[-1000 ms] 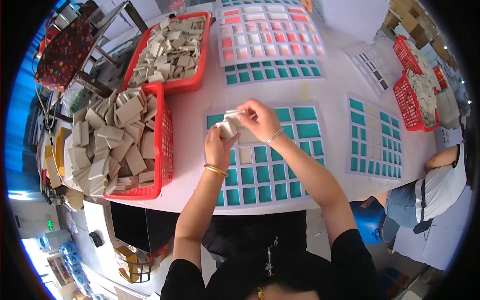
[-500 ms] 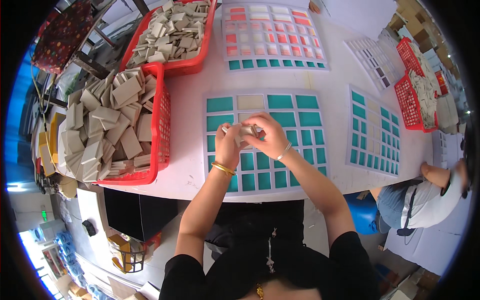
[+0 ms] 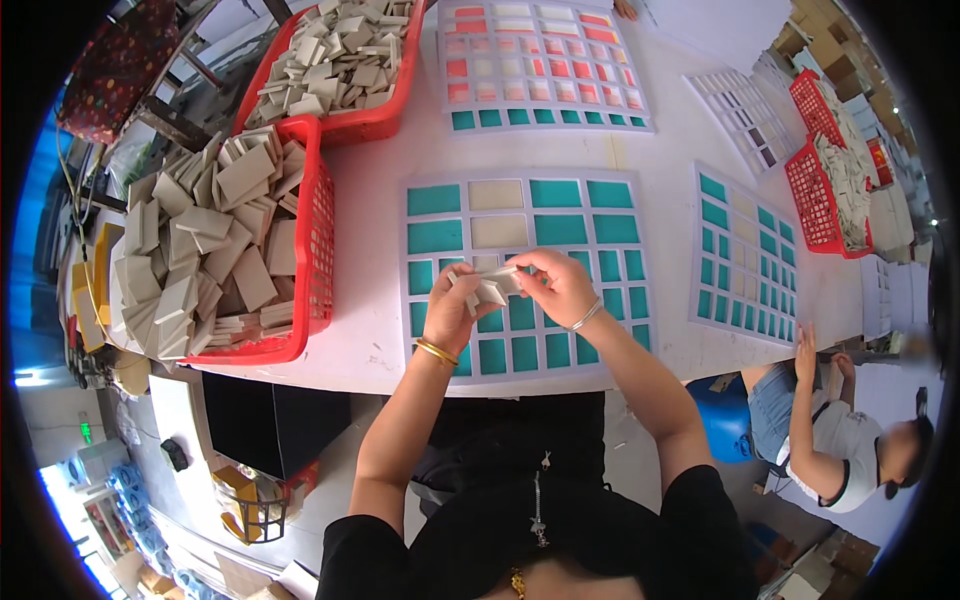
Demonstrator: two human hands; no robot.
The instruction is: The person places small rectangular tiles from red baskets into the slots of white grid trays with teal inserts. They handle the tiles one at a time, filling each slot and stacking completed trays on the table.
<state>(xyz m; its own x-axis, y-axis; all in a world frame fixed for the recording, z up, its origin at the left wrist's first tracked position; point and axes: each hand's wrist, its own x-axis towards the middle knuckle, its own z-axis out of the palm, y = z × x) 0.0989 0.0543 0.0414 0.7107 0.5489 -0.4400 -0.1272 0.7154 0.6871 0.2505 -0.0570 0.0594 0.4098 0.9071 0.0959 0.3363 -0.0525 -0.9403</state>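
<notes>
Both my hands are over a white grid panel (image 3: 648,275) with teal and cream cells, at the near edge of the table. A small stack of pale flat tiles (image 3: 490,293) is gripped in my left hand (image 3: 450,308), its pieces splayed apart. Thumb and fingers of my right hand (image 3: 562,290) pinch a pale tile (image 3: 508,278) at the right of that stack. Two large cream cells (image 3: 498,231) show in the panel's second column, just beyond my hands. My fingers and the tiles cover part of the middle cells.
Left of the panel stands a red basket (image 3: 320,245) heaped with pale tiles; another red basket (image 3: 370,130) lies beyond. A coral-and-teal panel (image 3: 545,130) is at the far side, a second teal panel (image 3: 695,250) at right. Red baskets (image 3: 815,205) and a co-worker (image 3: 830,450) are further right.
My hands have drawn slightly apart, and the tiles that were bunched between them are now spread. The co-worker at right has shifted and now reaches an arm towards the table.
</notes>
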